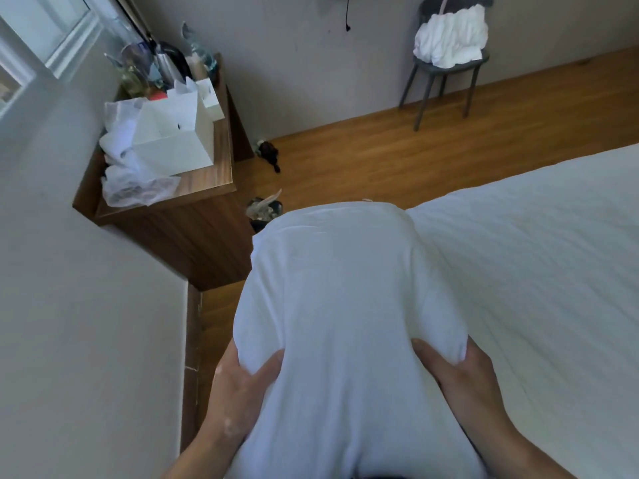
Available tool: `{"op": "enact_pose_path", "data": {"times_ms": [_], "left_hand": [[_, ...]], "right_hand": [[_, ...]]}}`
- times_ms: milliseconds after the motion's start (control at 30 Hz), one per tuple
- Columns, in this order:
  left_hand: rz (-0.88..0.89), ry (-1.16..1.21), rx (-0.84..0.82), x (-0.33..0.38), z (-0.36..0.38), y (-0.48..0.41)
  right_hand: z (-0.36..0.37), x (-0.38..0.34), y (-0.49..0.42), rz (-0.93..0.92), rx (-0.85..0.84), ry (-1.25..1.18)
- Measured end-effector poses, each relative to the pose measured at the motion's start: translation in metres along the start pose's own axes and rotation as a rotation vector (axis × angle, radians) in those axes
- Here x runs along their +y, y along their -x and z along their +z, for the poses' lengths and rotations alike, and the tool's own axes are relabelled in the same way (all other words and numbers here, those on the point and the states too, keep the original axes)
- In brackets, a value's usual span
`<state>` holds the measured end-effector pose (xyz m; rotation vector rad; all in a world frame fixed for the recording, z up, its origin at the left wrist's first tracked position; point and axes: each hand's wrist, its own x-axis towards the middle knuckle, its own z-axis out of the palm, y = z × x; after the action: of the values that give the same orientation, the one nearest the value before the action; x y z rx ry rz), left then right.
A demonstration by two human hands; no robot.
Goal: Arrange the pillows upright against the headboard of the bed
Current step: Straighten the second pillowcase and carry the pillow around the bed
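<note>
A large white pillow (pixel 339 305) fills the middle of the view, held up in front of me. My left hand (pixel 238 385) grips its left side, thumb pressed into the fabric. My right hand (pixel 460 378) grips its right side the same way. The bed (pixel 539 257) with a white quilted cover stretches off to the right, partly hidden behind the pillow. No headboard is visible in this view.
A wooden bedside cabinet (pixel 193 216) at the left carries white paper bags, plastic and bottles. A pale wall (pixel 69 305) is close on the left. A grey chair (pixel 446 70) with white linen stands by the far wall. Small dark items lie on the wooden floor (pixel 380 160).
</note>
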<state>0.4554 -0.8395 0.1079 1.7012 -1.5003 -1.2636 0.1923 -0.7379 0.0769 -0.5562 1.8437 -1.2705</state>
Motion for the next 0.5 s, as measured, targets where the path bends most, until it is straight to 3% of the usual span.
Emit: {"op": "enact_pose_path", "data": {"times_ms": [233,500], "left_hand": [[-0.064,-0.055,0.071,0.054,-0.012,-0.133],[0.015,-0.07,0.004,0.095,-0.031,-0.32]], "right_hand": [[0.062,-0.076,-0.122,-0.014,-0.041,0.019],[0.152,-0.135,-0.251,-0.008,0.045,-0.034]]}}
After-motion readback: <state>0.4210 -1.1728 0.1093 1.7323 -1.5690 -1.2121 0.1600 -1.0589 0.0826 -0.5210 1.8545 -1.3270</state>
